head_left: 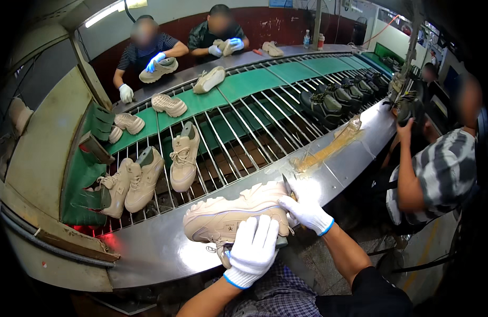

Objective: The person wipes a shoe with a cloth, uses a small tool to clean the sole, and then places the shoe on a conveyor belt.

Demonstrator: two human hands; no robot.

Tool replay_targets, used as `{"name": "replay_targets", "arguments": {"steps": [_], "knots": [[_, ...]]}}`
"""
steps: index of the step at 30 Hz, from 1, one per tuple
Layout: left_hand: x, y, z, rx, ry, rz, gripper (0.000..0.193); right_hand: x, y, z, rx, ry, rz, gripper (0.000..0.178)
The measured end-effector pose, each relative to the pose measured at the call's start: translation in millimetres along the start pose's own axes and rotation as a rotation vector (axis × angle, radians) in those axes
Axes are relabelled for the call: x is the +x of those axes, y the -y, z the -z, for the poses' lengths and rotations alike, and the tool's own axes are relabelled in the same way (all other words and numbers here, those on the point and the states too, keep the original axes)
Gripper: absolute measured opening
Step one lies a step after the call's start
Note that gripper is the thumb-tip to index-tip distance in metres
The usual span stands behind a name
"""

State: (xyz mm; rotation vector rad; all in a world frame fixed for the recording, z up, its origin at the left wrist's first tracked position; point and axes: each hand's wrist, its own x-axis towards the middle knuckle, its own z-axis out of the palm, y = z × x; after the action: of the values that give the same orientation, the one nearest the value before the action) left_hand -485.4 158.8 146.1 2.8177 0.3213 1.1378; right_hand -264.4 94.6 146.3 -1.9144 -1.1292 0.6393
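Fingers together, the left hand (pixel 252 251) covers part of the beige shoe (pixel 236 206) on the metal counter (pixel 149 256); its hidden thumb leaves the grip unclear. The right hand (pixel 308 211) pinches a knife (pixel 286 183), hiding its handle. More shoes (pixel 184 161) crowd the rack (pixel 237 154) beyond.

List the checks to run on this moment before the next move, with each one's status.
1. Left hand and right hand gloved: ok, both in white.
2. Left hand on the beige sneaker: ok, it lies across the shoe's side.
3. Pointed dark tool in the right hand: ok.
4. Tool tip directed away from the left hand: ok.
5. Tool tip touching the outsole: cannot tell.
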Motion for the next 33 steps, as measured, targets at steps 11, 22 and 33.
{"name": "replay_targets", "arguments": {"steps": [11,22,33], "knots": [[-21.6,-5.9,-38.7,-0.102,0.138,0.202,0.044,43.4,-5.3,-25.8,0.391,0.054,-0.127,0.058],[26.7,76.7,2.4,-0.005,0.489,0.171,0.119,-76.2,-13.7,-31.5,-0.160,0.162,-0.034,0.059],[45.2,87.5,-8.6,0.010,0.587,0.251,0.110,-34.4,-23.1,-69.5,0.699,0.353,-0.316,0.036]]}}
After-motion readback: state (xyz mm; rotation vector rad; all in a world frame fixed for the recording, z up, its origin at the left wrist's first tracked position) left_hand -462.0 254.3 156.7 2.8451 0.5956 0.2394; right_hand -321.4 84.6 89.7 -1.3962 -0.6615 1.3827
